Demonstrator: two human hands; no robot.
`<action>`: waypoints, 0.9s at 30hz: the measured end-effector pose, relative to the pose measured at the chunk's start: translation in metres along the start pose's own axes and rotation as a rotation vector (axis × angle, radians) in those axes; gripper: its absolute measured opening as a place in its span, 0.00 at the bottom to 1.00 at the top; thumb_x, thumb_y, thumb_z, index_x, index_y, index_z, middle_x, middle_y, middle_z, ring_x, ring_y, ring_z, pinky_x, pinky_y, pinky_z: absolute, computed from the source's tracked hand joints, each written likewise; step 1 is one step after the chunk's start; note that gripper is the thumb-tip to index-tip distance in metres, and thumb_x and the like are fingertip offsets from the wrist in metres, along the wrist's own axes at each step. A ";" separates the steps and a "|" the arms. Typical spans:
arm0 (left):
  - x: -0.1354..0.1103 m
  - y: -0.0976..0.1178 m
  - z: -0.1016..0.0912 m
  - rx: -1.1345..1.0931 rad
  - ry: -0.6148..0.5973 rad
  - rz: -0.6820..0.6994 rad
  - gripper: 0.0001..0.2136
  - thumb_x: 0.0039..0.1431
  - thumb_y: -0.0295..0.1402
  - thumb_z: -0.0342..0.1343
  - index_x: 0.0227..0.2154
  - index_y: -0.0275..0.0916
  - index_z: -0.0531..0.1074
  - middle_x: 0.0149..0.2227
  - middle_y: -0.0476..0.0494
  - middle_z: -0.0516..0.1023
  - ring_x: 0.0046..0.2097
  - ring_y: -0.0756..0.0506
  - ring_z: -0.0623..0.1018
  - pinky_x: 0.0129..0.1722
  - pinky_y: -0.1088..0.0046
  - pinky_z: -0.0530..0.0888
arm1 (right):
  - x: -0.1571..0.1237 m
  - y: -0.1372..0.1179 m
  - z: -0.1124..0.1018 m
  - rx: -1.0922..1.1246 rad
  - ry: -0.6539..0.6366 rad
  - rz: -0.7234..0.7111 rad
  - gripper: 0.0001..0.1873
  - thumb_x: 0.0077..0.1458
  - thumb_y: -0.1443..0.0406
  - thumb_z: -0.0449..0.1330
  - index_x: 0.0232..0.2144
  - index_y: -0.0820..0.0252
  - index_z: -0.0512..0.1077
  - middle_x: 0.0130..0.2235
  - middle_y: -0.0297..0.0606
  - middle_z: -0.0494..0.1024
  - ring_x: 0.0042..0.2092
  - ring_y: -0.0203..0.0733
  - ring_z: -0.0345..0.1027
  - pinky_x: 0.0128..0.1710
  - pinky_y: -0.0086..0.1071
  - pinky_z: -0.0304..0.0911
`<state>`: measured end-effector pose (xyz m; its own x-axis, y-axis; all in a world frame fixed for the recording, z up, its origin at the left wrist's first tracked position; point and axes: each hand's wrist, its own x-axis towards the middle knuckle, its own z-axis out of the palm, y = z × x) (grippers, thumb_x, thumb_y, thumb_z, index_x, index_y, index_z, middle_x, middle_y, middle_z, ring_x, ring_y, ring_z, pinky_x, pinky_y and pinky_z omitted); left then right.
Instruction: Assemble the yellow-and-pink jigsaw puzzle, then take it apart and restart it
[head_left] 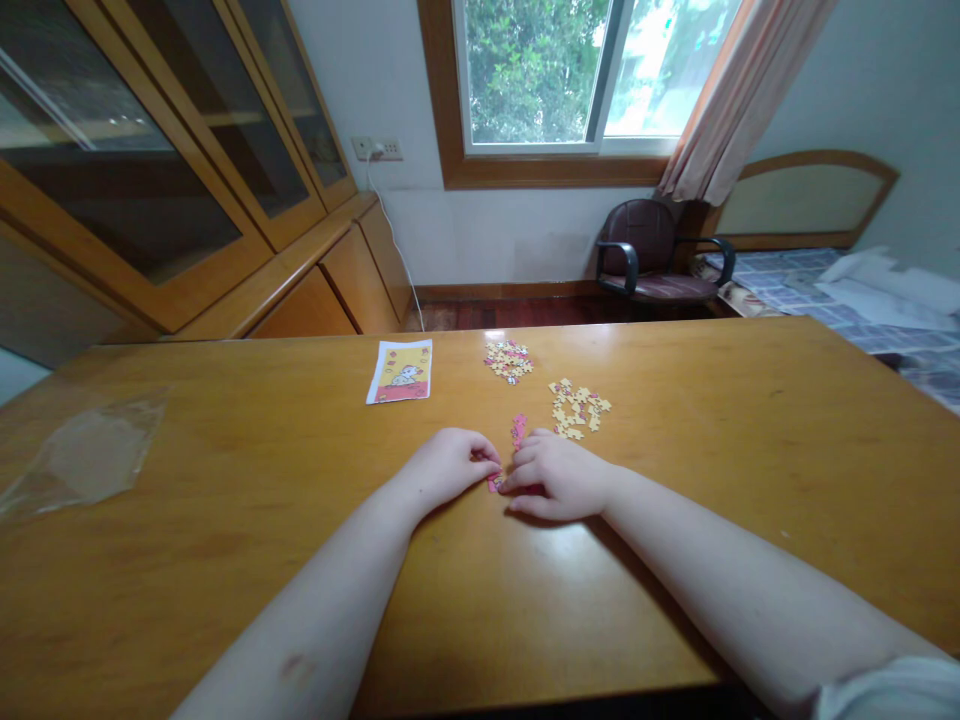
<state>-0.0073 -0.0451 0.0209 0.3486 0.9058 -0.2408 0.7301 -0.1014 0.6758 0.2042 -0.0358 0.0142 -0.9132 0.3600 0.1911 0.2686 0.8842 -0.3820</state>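
Observation:
My left hand (456, 464) rests on the table, its thumb and fingers closed at a small pink jigsaw puzzle piece (495, 483). From the right, my right hand (559, 474) lies low over the table with its fingers stretched out, the fingertips touching the same pink piece. More pink puzzle pieces (519, 430) show just beyond the right hand's fingers, and some are partly hidden under it. A loose ring of yellow pieces (577, 408) lies behind the right hand. Farther back sits a pile of mixed pieces (509, 360).
A picture card (402, 371) with a white cartoon animal on yellow and pink lies at the table's far side. A clear plastic bag (86, 450) is at the left of the wooden table (285, 430). Beyond are a glass-door cabinet (225, 120), an armchair (649, 250) and a bed (810, 280).

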 end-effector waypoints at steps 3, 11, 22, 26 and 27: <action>0.000 0.000 -0.001 0.049 0.009 0.012 0.07 0.51 0.36 0.58 0.30 0.42 0.80 0.32 0.48 0.82 0.35 0.46 0.79 0.35 0.73 0.72 | 0.000 0.000 -0.001 0.007 -0.003 0.006 0.13 0.57 0.58 0.59 0.41 0.57 0.78 0.34 0.39 0.79 0.38 0.42 0.68 0.42 0.35 0.56; 0.000 0.001 -0.002 0.182 0.012 0.032 0.07 0.51 0.36 0.57 0.29 0.43 0.80 0.34 0.47 0.82 0.36 0.45 0.78 0.33 0.74 0.71 | 0.000 0.000 -0.001 0.025 0.006 0.003 0.13 0.57 0.58 0.59 0.40 0.57 0.78 0.33 0.39 0.79 0.37 0.41 0.67 0.42 0.35 0.57; -0.002 0.003 -0.003 0.246 0.017 0.059 0.08 0.51 0.35 0.56 0.29 0.42 0.80 0.33 0.46 0.82 0.35 0.45 0.77 0.33 0.75 0.69 | 0.000 -0.001 -0.001 0.023 -0.004 0.010 0.13 0.57 0.58 0.60 0.41 0.58 0.78 0.33 0.39 0.80 0.38 0.41 0.68 0.42 0.35 0.57; -0.003 0.004 -0.004 0.255 0.011 0.070 0.07 0.52 0.35 0.56 0.28 0.43 0.80 0.32 0.47 0.81 0.34 0.46 0.77 0.32 0.74 0.69 | 0.000 -0.001 -0.001 0.023 0.001 -0.001 0.14 0.57 0.58 0.60 0.40 0.58 0.78 0.33 0.40 0.80 0.38 0.42 0.68 0.42 0.35 0.57; -0.003 0.004 -0.004 0.255 0.012 0.074 0.07 0.52 0.34 0.56 0.28 0.43 0.79 0.32 0.47 0.81 0.34 0.46 0.77 0.32 0.74 0.69 | 0.000 -0.001 -0.001 0.023 0.003 -0.003 0.13 0.57 0.58 0.60 0.40 0.58 0.78 0.33 0.40 0.80 0.38 0.42 0.68 0.42 0.35 0.57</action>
<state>-0.0075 -0.0464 0.0266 0.4004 0.8968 -0.1881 0.8279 -0.2661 0.4937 0.2040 -0.0363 0.0151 -0.9132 0.3580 0.1946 0.2587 0.8784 -0.4019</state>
